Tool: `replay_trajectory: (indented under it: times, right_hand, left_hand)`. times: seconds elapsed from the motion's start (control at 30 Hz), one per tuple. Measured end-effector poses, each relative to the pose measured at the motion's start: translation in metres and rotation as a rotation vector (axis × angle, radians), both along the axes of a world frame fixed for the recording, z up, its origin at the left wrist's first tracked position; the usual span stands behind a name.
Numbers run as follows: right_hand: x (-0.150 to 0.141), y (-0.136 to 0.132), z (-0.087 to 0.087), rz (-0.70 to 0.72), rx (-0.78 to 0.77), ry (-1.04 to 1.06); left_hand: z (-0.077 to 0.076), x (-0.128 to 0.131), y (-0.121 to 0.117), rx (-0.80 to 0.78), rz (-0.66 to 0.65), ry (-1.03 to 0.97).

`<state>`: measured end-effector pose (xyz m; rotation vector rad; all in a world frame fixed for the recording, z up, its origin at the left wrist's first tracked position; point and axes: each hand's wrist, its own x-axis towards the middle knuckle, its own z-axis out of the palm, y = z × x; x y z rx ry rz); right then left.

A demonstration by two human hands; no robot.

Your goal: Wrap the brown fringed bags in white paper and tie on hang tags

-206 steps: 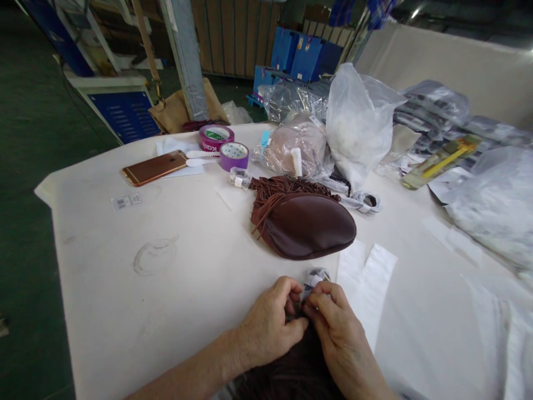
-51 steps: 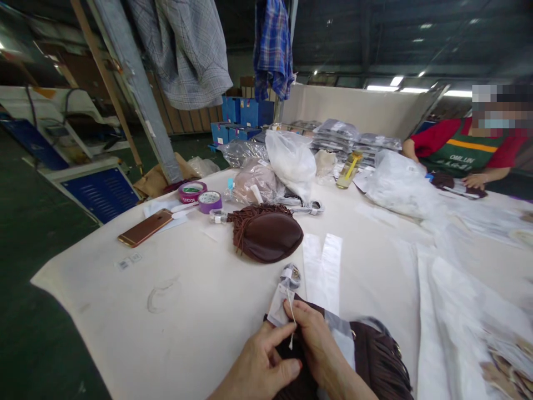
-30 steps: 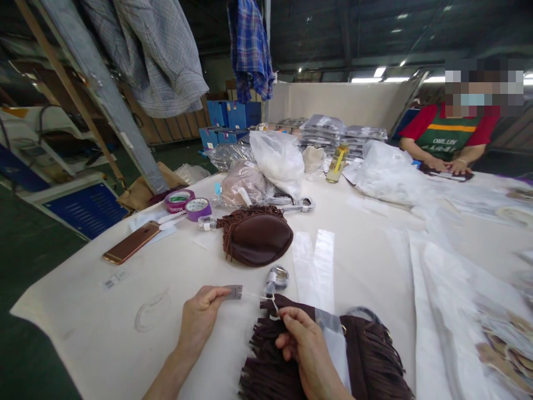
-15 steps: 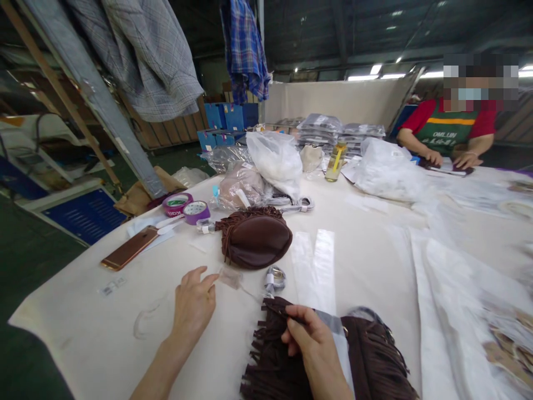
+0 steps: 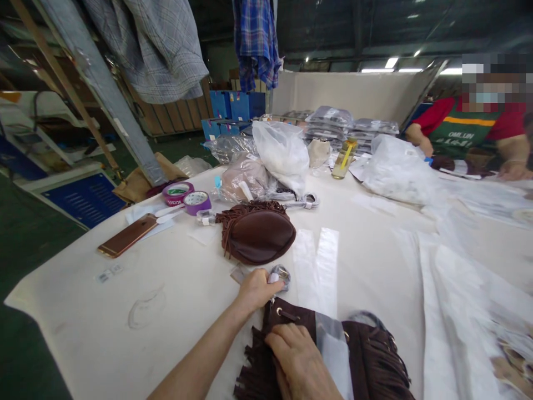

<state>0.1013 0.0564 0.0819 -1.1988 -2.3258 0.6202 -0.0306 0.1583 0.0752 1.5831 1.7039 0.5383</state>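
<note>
My left hand is closed at a plastic-wrapped coiled strap with a white label, beside the top corner of a dark brown fringed bag. My right hand bends over the front of that bag, its fingers together on the fringe; the thumb is mostly hidden. Metal eyelets and a short cord show along the bag's upper edge. Down its middle runs a translucent plastic strip. Under my left wrist lies part of a small clear packet. A round brown fringed pouch sits just beyond.
Two tape rolls and a phone lie at left. Plastic bags and a bottle stand farther back. White strips lie beyond the bag, with white sheets at right. A co-worker is across the table.
My left hand has moved right, from beside the clear packet to the coiled strap. My right hand has shifted from pinching the bag's top edge down onto its fringe.
</note>
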Motion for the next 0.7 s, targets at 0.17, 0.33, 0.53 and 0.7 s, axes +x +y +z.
replay_trajectory:
  times: [0.17, 0.33, 0.53, 0.7]
  right_hand:
    - [0.024, 0.017, 0.015, 0.046, 0.158, 0.088]
    - [0.037, 0.039, 0.020, -0.337, -0.149, -0.187]
    - [0.039, 0.038, 0.004, -0.331, -0.185, -0.129]
    - [0.038, 0.019, -0.002, -0.162, 0.273, -0.061]
  left_hand:
    - [0.001, 0.004, 0.000, -0.028, -0.056, -0.113]
    - [-0.002, 0.003, -0.008, -0.031, -0.038, -0.213]
    - [0.009, 0.001, -0.016, 0.107, -0.057, -0.131]
    - [0.022, -0.001, -0.024, -0.040, -0.194, -0.523]
